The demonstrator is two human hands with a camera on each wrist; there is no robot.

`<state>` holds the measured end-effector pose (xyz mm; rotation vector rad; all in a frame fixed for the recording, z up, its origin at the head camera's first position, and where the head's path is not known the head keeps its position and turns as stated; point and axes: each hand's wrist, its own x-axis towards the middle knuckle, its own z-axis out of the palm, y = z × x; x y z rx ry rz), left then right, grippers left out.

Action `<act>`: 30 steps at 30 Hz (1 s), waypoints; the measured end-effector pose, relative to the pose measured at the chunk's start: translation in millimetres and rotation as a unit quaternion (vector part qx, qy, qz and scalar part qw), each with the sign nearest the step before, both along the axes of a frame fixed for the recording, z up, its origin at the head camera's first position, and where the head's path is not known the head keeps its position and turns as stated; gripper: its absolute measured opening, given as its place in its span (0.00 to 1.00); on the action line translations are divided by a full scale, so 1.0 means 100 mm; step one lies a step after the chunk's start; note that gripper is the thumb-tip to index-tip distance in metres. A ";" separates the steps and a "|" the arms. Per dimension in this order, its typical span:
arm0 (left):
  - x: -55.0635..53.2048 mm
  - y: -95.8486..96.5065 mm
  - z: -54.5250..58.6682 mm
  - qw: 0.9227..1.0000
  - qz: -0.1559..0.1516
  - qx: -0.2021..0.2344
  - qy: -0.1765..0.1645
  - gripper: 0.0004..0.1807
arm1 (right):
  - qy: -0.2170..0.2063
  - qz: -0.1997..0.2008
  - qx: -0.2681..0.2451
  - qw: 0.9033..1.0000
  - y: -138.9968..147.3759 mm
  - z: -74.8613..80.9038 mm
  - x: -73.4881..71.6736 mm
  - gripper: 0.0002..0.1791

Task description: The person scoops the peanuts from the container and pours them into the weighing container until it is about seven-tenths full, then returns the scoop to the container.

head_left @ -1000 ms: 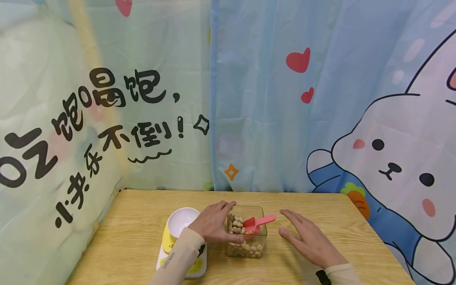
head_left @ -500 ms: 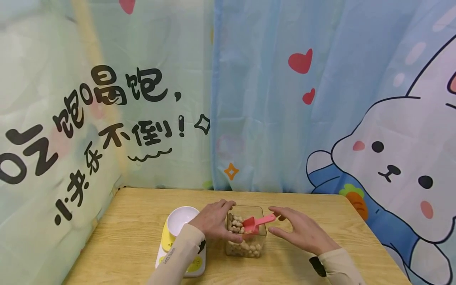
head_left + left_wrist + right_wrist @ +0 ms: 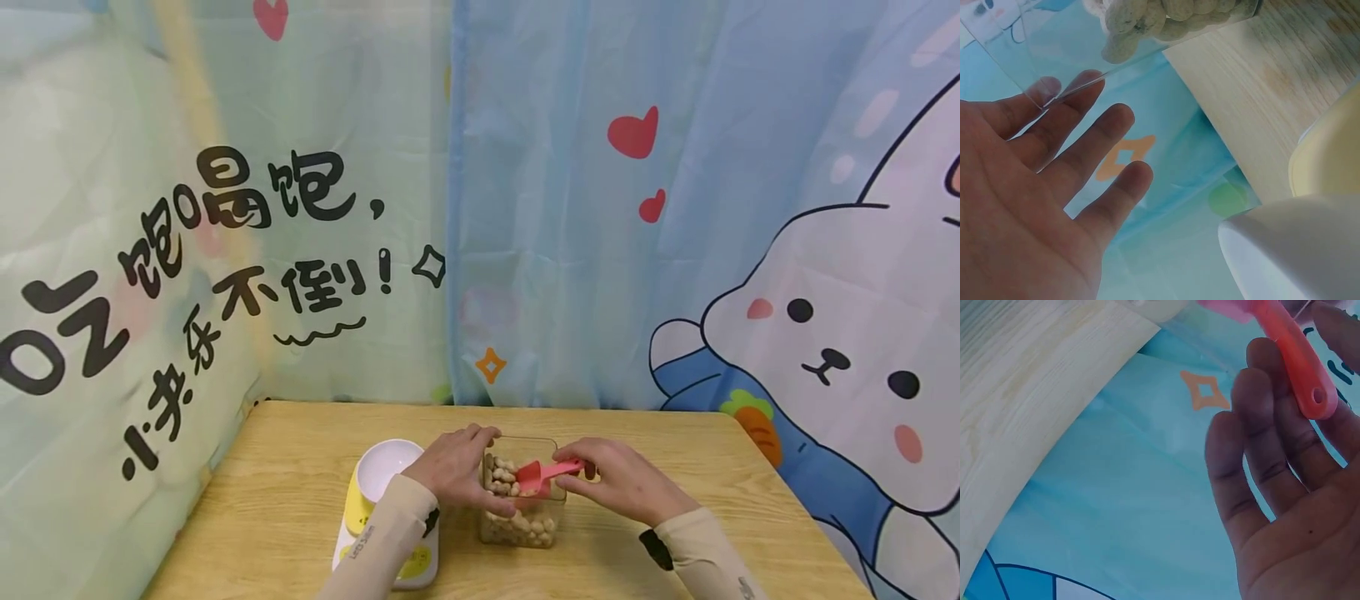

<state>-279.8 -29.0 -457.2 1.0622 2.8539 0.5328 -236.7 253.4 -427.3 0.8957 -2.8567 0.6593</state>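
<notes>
A clear square container (image 3: pixel 558 500) stands on the table, partly filled with peanuts in their shells (image 3: pixel 517 528). In it leans a red scoop (image 3: pixel 532 478), its handle slanting out over the right rim. My left hand (image 3: pixel 450 471) spreads along the container's left side, thumb toward the front; its fingertips (image 3: pixel 1089 80) lie at the clear wall, fairly straight. At the right rim my right hand (image 3: pixel 628 482) pinches the end of the scoop handle (image 3: pixel 1297 365) between thumb and fingers. The scoop's blade rests among the peanuts.
Left of the container is a white and yellow kitchen scale (image 3: pixel 356 500) bearing a white bowl (image 3: pixel 386 464); my left forearm covers part of it. The wooden table (image 3: pixel 292 467) ends at a printed curtain (image 3: pixel 540 250) behind.
My right hand has moved left from beside the container to the scoop handle and taken hold of it. The left hand has stayed at the container's left side.
</notes>
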 end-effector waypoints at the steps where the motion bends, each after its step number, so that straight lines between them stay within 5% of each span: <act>1: 0.00 0.00 0.00 1.000 0.001 -0.002 0.000 0.58 | -0.004 0.002 0.000 1.000 -0.01 0.00 -0.01 0.16; 20: 0.03 0.02 -0.01 1.000 0.002 0.001 -0.002 0.57 | -0.035 0.080 0.036 0.996 -0.13 0.15 -0.14 0.04; 30: 0.02 0.00 0.01 1.000 0.007 0.006 -0.004 0.60 | 0.019 0.092 -0.022 0.995 -0.07 -0.02 -0.20 0.05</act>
